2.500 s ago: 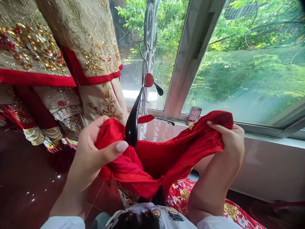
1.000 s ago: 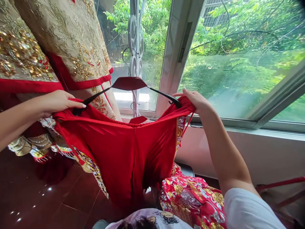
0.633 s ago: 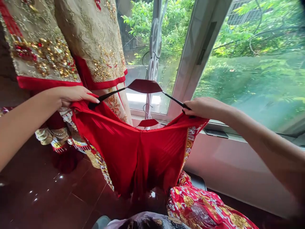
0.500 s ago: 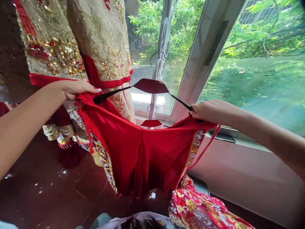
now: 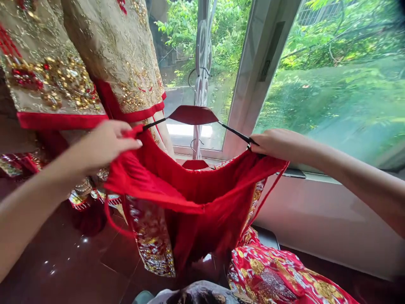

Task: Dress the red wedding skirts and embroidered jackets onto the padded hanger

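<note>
A red skirt (image 5: 186,181) with shiny gold and silver embroidered panels hangs in front of me, its waist open toward me. Behind its waistband is a hanger (image 5: 193,115) with a dark red centre plate and thin black arms. My left hand (image 5: 101,143), slightly blurred, has its thumb and fingers closed on the skirt's waistband near the hanger's left arm. At the opposite end, my right hand (image 5: 275,143) grips the black end of the hanger together with the waistband corner. A red cord loops down at each side of the skirt.
Beige gowns (image 5: 126,63) with gold beading and red hems hang at the left. A white metal stand (image 5: 202,55) with hooks rises before the window (image 5: 278,97). Lower right, a red patterned cloth (image 5: 268,270) lies over a dark seat (image 5: 267,237). Below are dark floor tiles (image 5: 79,261).
My left hand has moved slightly right and turned, and the near waistband has dropped and slackened, so the skirt's inside shows. My right hand keeps its grip. The view has shifted slightly right.
</note>
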The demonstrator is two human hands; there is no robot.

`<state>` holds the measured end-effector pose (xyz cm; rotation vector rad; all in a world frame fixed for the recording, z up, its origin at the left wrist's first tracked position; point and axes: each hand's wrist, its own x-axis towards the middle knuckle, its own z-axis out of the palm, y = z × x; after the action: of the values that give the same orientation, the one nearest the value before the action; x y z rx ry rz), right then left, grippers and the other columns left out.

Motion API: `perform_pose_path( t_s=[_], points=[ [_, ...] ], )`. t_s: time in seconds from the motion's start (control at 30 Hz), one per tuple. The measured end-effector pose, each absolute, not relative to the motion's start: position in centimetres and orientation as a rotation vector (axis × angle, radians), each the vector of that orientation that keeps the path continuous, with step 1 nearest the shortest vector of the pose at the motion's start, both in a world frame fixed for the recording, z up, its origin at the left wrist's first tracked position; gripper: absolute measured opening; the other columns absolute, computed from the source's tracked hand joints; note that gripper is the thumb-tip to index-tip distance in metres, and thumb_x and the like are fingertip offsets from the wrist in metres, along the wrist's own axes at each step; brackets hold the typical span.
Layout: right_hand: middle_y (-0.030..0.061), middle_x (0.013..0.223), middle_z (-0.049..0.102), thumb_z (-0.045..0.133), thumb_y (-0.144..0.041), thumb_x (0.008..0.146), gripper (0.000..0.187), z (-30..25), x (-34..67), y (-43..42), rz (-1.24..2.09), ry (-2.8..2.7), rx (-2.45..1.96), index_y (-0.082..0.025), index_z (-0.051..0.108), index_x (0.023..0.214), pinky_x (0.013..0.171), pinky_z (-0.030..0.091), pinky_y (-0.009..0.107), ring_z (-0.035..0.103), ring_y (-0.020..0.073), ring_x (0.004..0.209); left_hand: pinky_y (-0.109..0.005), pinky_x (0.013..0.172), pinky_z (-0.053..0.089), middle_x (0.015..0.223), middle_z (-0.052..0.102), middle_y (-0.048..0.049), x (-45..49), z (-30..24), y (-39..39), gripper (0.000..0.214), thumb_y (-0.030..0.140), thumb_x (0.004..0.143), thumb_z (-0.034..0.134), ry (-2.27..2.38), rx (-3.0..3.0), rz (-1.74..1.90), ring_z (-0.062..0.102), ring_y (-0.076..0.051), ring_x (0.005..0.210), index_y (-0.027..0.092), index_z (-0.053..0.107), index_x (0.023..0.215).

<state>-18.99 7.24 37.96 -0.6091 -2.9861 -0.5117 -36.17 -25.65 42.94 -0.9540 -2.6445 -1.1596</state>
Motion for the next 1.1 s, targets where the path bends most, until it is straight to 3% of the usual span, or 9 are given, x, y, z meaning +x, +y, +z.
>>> perform_pose_path(
  t_s=[0.1, 0.17, 0.23, 0.33, 0.4, 0.57, 0.73, 0.97, 1.1],
  points=[
    [0.0067, 0.068, 0.058, 0.043, -0.03, 0.094, 0.026, 37.9, -19.1, 8.2, -0.456, -2.971, -0.541, -0.016, 0.055, 0.076, 0.056, 0.024, 0.026, 0.045, 0.0129, 0.056, -0.028, 0.056, 0.033, 0.053, 0.047, -0.0002, -35.9, 40.3, -23.7, 0.028, 0.038, 0.074, 0.067, -2.538, -1.098, -0.595, 0.049, -0.017, 0.055, 0.018, 0.052, 0.061],
    [0.0061, 0.067, 0.058, 0.043, -0.03, 0.093, 0.026, 37.7, -19.3, 8.5, -0.42, -2.958, -0.481, -0.016, 0.056, 0.076, 0.055, 0.023, 0.026, 0.04, 0.0117, 0.053, -0.033, 0.068, 0.04, 0.068, 0.058, -0.0079, -35.4, 39.8, -20.7, 0.026, 0.042, 0.08, 0.059, -2.318, -1.063, -0.479, 0.06, -0.026, 0.075, 0.016, 0.06, 0.073],
    [0.0056, 0.065, 0.057, 0.042, -0.031, 0.093, 0.029, 37.5, -19.4, 8.6, -0.401, -2.952, -0.436, -0.016, 0.058, 0.075, 0.054, 0.021, 0.027, 0.037, 0.0112, 0.051, -0.041, 0.084, 0.042, 0.093, 0.064, -0.0154, -34.9, 40.2, -16.9, 0.031, 0.041, 0.085, 0.054, -2.099, -1.182, -0.448, 0.059, -0.033, 0.098, 0.013, 0.064, 0.096],
    [0.0026, 0.06, 0.054, 0.041, -0.034, 0.091, 0.03, 37.1, -19.6, 9.1, -0.311, -2.939, -0.398, -0.016, 0.059, 0.074, 0.053, 0.021, 0.027, 0.035, 0.0103, 0.048, -0.049, 0.105, 0.029, 0.122, 0.059, -0.0165, -35.4, 40.8, -11.4, 0.038, 0.04, 0.088, 0.051, -1.821, -1.556, -0.305, 0.049, -0.035, 0.118, 0.014, 0.061, 0.114],
    [-0.0012, 0.055, 0.049, 0.045, -0.036, 0.088, 0.028, 37.1, -19.6, 9.7, -0.182, -2.91, -0.362, -0.017, 0.059, 0.071, 0.053, 0.023, 0.025, 0.034, 0.0092, 0.048, -0.05, 0.11, 0.023, 0.118, 0.061, -0.0132, -36.5, 40.9, -8.6, 0.034, 0.039, 0.091, 0.048, -1.73, -1.697, -0.239, 0.047, -0.033, 0.12, 0.016, 0.064, 0.11],
    [-0.0058, 0.055, 0.042, 0.055, -0.032, 0.079, 0.018, 38.2, -19.1, 10.6, 0.104, -2.865, -0.328, -0.018, 0.06, 0.07, 0.054, 0.026, 0.022, 0.032, 0.0069, 0.052, -0.05, 0.102, 0.028, 0.094, 0.063, -0.013, -38.0, 40.7, -6.2, 0.04, 0.04, 0.094, 0.042, -1.757, -1.682, -0.297, 0.05, -0.032, 0.109, 0.012, 0.07, 0.091],
    [-0.0042, 0.053, 0.036, 0.049, -0.034, 0.084, 0.026, 39.8, -18.2, 9.1, -0.06, -2.974, -0.308, -0.017, 0.052, 0.063, 0.052, 0.021, 0.026, 0.026, 0.0075, 0.049, -0.05, 0.097, 0.028, 0.091, 0.063, -0.0118, -37.5, 40.9, -6.5, 0.045, 0.044, 0.096, 0.037, -1.785, -1.646, -0.284, 0.048, -0.027, 0.1, 0.016, 0.072, 0.089],
    [0.0008, 0.056, 0.046, 0.042, -0.035, 0.088, 0.031, 39.7, -18.2, 7.2, -0.358, -2.912, -0.493, -0.017, 0.057, 0.067, 0.051, 0.022, 0.028, 0.033, 0.0102, 0.048, -0.049, 0.091, 0.03, 0.08, 0.062, -0.0093, -37.8, 40.7, -6.0, 0.04, 0.049, 0.092, 0.042, -1.741, -1.676, -0.455, 0.049, -0.028, 0.101, 0.024, 0.071, 0.079],
    [0.002, 0.058, 0.056, 0.05, -0.044, 0.086, 0.036, 40.0, -18.0, 8.3, -0.156, -2.885, -0.453, -0.017, 0.071, 0.076, 0.055, 0.029, 0.028, 0.045, 0.0122, 0.054, -0.049, 0.092, 0.031, 0.086, 0.063, -0.011, -37.3, 40.9, -6.2, 0.038, 0.046, 0.091, 0.043, -1.79, -1.653, -0.396, 0.05, -0.03, 0.103, 0.022, 0.07, 0.079]
  ],
)
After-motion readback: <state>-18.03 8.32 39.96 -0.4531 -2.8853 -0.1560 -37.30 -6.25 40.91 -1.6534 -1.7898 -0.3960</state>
